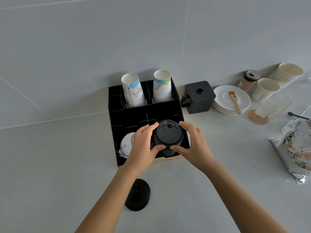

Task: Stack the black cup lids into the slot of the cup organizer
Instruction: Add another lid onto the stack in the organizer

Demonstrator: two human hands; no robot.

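A black cup organizer (129, 116) stands against the wall. A stack of black cup lids (168, 137) sits in its front right slot, rising above the rim. My left hand (143, 143) grips the stack's left side, thumb at the front. My right hand (191, 142) grips its right side, fingers at the back and thumb at the front. One more black lid (138, 195) lies flat on the counter in front of the organizer, between my forearms. White lids (125, 147) fill the front left slot, partly hidden by my left hand.
Two stacks of paper cups (133, 91) stand in the organizer's back slots. To the right are a black box (198, 96), white plates (223, 98) with a brush (234, 101), a spice jar, paper cups, a clear glass (271, 106) and a foil bag (294, 148).
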